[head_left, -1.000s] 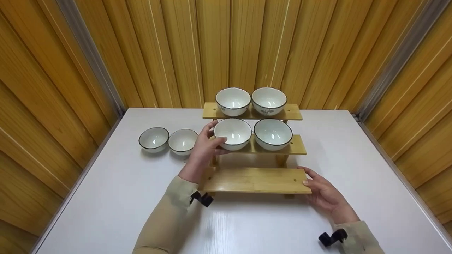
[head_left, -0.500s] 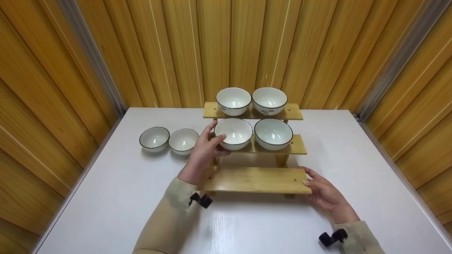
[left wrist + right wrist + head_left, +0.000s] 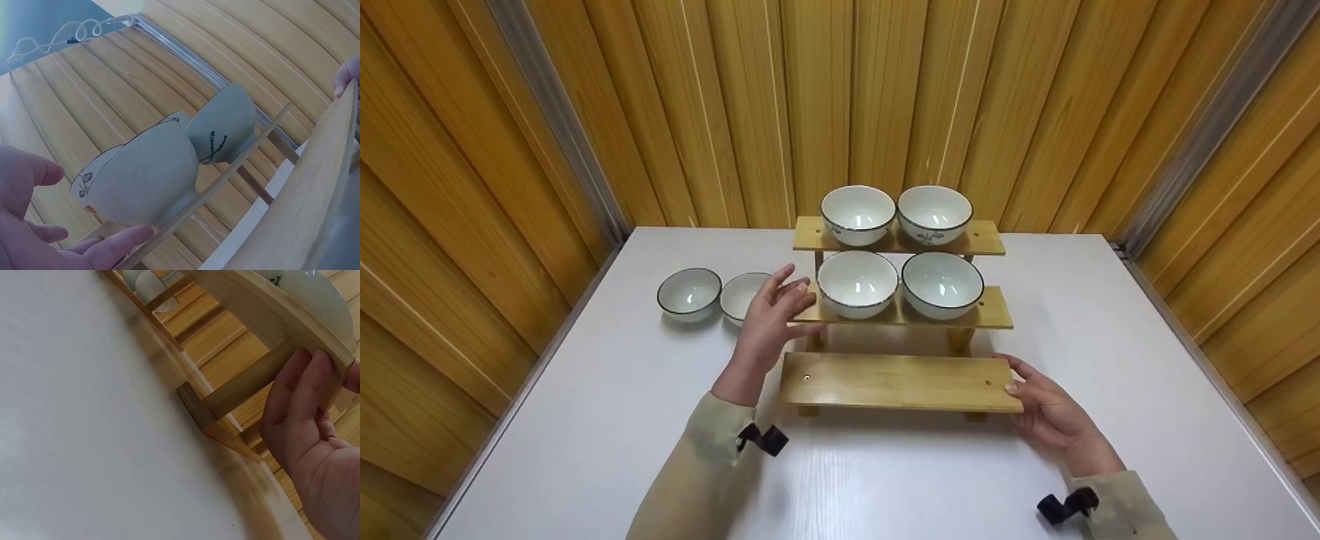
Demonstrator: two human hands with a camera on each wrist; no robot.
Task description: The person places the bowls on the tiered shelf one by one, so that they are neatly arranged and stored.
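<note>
A three-step wooden shelf (image 3: 900, 382) stands on the white table. Its middle step carries two white bowls with dark rims, a left bowl (image 3: 858, 285) and a right bowl (image 3: 943, 285). On the top step sit two more bowls, a left one (image 3: 859, 215) and a right one (image 3: 935, 215), with leaf patterns. My left hand (image 3: 769, 319) is beside the middle step's left end, fingers spread and apart from the left bowl, holding nothing. With thumb above and fingers beneath, my right hand (image 3: 1050, 412) grips the right end of the lowest step.
Two similar bowls rest on the table left of the shelf, an outer bowl (image 3: 689, 295) and an inner bowl (image 3: 739, 296), partly behind my left hand. Wood-patterned panels (image 3: 885, 97) enclose the back and sides of the table (image 3: 585, 420).
My left hand has let go of the left bowl on the middle step and drawn back to the left, its fingers spreading. My right hand has kept its grip on the lowest step.
</note>
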